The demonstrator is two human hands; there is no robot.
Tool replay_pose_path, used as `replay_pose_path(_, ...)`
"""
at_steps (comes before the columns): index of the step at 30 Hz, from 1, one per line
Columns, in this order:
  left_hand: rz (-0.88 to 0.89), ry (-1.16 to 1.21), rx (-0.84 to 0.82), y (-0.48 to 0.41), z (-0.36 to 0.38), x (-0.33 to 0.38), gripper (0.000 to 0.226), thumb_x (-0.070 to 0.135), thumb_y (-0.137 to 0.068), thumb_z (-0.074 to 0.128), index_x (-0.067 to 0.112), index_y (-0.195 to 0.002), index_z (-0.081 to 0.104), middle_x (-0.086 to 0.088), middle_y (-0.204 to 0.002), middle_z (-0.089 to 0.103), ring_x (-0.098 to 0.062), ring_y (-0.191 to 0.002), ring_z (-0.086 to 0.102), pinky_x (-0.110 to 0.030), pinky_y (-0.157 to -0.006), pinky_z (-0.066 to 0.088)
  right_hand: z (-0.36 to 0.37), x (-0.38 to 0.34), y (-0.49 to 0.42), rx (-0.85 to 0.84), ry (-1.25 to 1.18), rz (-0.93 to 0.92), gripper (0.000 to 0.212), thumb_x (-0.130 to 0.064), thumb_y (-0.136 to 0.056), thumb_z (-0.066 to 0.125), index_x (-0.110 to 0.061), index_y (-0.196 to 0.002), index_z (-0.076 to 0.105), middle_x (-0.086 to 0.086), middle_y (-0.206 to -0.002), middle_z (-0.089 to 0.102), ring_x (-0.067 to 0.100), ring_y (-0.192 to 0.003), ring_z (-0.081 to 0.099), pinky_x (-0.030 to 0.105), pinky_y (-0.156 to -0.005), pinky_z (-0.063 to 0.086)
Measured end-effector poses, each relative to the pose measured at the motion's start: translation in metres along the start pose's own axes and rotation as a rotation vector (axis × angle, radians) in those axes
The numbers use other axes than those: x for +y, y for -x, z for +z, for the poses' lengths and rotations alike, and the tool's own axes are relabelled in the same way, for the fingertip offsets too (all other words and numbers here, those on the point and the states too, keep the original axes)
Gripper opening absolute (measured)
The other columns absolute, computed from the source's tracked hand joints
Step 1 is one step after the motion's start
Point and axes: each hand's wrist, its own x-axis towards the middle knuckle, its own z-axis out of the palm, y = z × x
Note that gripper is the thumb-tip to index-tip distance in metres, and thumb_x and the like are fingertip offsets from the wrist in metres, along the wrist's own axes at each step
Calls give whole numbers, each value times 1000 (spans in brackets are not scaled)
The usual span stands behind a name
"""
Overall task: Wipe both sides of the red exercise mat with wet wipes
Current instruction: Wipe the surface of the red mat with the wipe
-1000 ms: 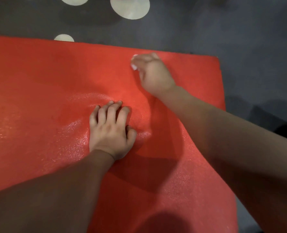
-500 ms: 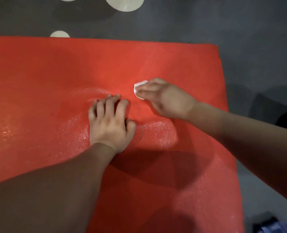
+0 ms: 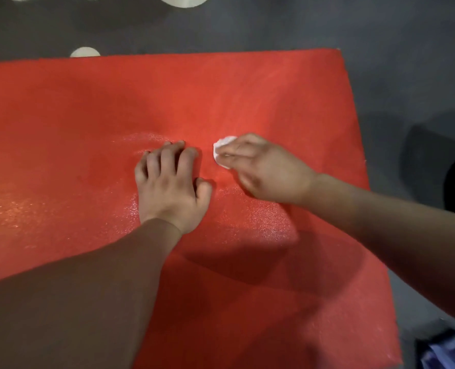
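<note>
**Status: One Mat, One Wipe, Two Hands**

Item count: one red exercise mat, one wet wipe, and two bare hands.

The left hand rests palm-down on the mat. Its fingers are spread and slightly bent, with the thumb tucked to the side. It grasps nothing and only presses on the mat surface.

The right hand lies just beside the left hand, on the thumb side, close to it but not touching. Its fingers are curled over the wet wipe and hold it down on the mat. The wipe is a small white crumpled wad. Only the part projecting past the fingertips toward the left hand is visible.

The mat lies flat beneath both hands and extends well beyond them on every side. Its far edge and right edge are in view. Glossy speckled patches show on the mat beside the left hand, beneath the right wrist, and far out past the left hand's little-finger side.

The mat lies on a dark grey floor. Four pale circles mark the floor beyond the fingertips; one of these meets the mat's far edge. A blue patterned item lies on the floor off the mat's right edge, below the right forearm; it is too cropped to identify.
</note>
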Motion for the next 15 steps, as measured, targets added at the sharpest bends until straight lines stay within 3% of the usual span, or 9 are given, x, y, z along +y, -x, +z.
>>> replay_pose_path(3, 0, -13, -12, 0, 0, 0, 49, 43, -83, 53, 22, -128, 55, -5, -140, 50, -32, -128, 41, -54, -112, 29, -14, 28, -1, -70, 116, -60, 38, -9, -94, 41, -11, -123, 65, 4, -136, 62, 28, -112, 60, 38, -101, 46)
replay_pose_path(5, 1, -17, -11, 0, 0, -1, 50, 44, -83, 51, 21, -128, 55, -5, -140, 50, -33, -128, 41, -55, -111, 29, -25, 69, -13, 50, 222, 106, 37, -11, -92, 37, -13, -115, 66, 8, -128, 66, 32, -101, 63, 37, -95, 44)
replay_pose_path(7, 10, -14, 0, 1, 0, 0, 50, 44, -83, 50, 21, -127, 56, -6, -140, 51, -33, -128, 41, -55, -110, 30, -34, 101, -18, 170, 251, 385, 29, -7, -91, 38, -14, -101, 65, 12, -106, 71, 36, -89, 65, 35, -87, 41)
replay_pose_path(9, 13, -9, 11, 1, 0, 0, 49, 43, -83, 50, 22, -127, 56, -6, -139, 51, -33, -128, 42, -55, -109, 31, -37, 106, -19, 224, 230, 508, 23, -2, -86, 40, -14, -89, 60, 12, -93, 69, 37, -82, 63, 34, -82, 37)
replay_pose_path(12, 11, -3, 20, 1, 0, 1, 48, 42, -82, 52, 23, -127, 55, -5, -139, 51, -32, -128, 42, -53, -108, 31, -24, 58, -12, 153, 158, 327, 28, -2, -78, 39, -13, -95, 60, 8, -112, 67, 33, -95, 62, 37, -89, 40)
replay_pose_path(15, 10, -12, 24, 1, 2, 0, 48, 42, -83, 53, 23, -127, 56, -4, -140, 51, -32, -127, 42, -52, -108, 30, -6, -10, 24, -20, 40, 47, 36, -2, -84, 46, -6, -114, 66, 11, -128, 63, 31, -118, 58, 36, -103, 40)
